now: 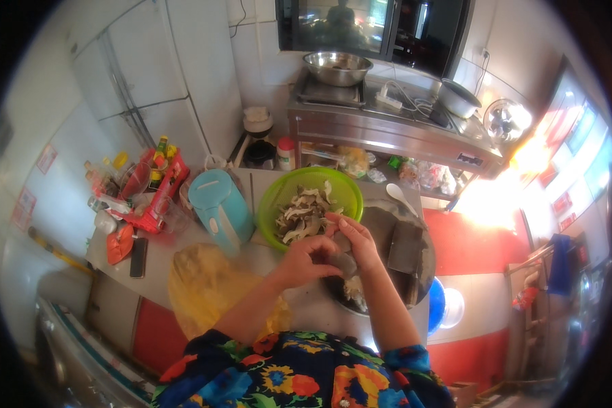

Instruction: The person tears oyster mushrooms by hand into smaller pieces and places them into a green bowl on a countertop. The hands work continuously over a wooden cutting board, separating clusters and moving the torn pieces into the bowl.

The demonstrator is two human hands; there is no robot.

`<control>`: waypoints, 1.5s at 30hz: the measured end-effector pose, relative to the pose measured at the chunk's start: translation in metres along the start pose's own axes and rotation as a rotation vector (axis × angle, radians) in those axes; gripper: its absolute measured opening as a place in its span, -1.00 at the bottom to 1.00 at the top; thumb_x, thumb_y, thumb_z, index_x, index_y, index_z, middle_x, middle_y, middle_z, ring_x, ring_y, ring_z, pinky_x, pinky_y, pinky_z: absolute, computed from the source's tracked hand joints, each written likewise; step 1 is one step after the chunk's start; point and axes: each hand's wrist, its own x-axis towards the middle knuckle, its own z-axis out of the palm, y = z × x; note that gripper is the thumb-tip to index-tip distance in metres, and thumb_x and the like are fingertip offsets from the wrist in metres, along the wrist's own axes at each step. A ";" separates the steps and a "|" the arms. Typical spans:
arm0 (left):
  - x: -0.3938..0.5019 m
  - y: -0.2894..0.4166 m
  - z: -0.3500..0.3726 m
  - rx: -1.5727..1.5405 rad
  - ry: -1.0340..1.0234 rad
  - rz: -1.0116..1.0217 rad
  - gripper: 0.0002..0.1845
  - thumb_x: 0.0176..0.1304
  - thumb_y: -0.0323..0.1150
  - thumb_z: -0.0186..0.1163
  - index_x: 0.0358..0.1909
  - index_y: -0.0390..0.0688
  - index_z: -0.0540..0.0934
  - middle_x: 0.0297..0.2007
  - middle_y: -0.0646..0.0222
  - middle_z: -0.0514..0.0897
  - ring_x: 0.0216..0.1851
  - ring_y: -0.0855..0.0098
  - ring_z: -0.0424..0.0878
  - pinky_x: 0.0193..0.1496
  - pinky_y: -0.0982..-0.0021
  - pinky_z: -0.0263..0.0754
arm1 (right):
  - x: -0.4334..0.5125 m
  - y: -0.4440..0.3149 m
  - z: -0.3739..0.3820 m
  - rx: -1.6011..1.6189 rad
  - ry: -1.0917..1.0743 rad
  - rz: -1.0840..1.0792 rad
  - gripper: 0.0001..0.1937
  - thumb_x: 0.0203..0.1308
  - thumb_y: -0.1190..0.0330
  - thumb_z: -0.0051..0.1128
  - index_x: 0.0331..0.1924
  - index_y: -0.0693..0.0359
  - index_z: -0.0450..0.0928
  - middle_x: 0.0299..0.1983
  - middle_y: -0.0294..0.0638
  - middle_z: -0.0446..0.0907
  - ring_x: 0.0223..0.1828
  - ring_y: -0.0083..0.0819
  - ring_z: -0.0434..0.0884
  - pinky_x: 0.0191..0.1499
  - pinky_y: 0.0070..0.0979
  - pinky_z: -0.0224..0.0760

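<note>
Between both hands is a grey-capped mushroom, at the lower right rim of a green plastic colander. My left hand grips the cap's edge between thumb and fingers. My right hand holds the mushroom from the other side, partly hiding it. Torn mushroom strips lie heaped in the colander. Right of my hands, a cleaver rests on a dark round chopping board. A pale mushroom cluster sits near the board's lower left edge, partly behind my right forearm.
A turquoise jug and a yellow plastic bag stand and lie left of the colander. Further left are a phone and a red basket of bottles. A white spoon lies beyond the board. A steel counter stands opposite.
</note>
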 end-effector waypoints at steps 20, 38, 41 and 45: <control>0.007 0.006 -0.026 -0.058 0.254 -0.120 -0.84 0.14 -0.51 0.21 -0.24 -0.30 0.52 -0.42 0.40 0.60 -0.40 0.58 0.55 -0.28 0.57 0.46 | -0.007 -0.021 0.026 -0.308 0.062 0.065 -0.80 0.07 0.36 0.25 -0.26 0.28 0.59 -0.48 -0.41 0.54 -0.45 -0.73 0.44 -0.41 -0.74 0.27; 0.021 -0.020 -0.057 0.383 0.340 -0.392 -0.51 0.11 -0.29 0.27 0.05 -0.31 0.44 -0.03 0.16 0.53 -0.19 0.47 0.57 -0.18 0.36 0.48 | 0.034 0.021 -0.017 0.189 0.336 0.346 -0.69 0.21 0.22 0.06 -0.20 0.36 0.48 -0.45 -0.14 0.55 -0.49 -0.38 0.58 -0.46 -0.41 0.50; 0.012 -0.024 -0.046 0.337 0.156 -0.308 -0.62 0.03 -0.34 0.34 -0.10 -0.24 0.54 -0.19 0.36 0.53 -0.29 0.56 0.50 -0.25 0.46 0.41 | 0.023 0.023 -0.015 0.237 0.362 0.346 -0.62 0.21 0.17 0.05 -0.10 0.37 0.44 -0.35 -0.12 0.55 -0.44 -0.33 0.57 -0.42 -0.42 0.50; 0.010 -0.006 -0.012 0.468 0.047 0.000 -0.69 -0.05 -0.39 0.37 -0.21 -0.15 0.58 -0.34 0.44 0.43 -0.30 0.53 0.45 -0.24 0.49 0.38 | 0.021 0.015 -0.006 0.242 0.374 0.253 -0.61 0.25 0.21 -0.01 0.01 0.37 0.40 -0.23 -0.12 0.56 -0.28 -0.38 0.56 -0.29 -0.46 0.50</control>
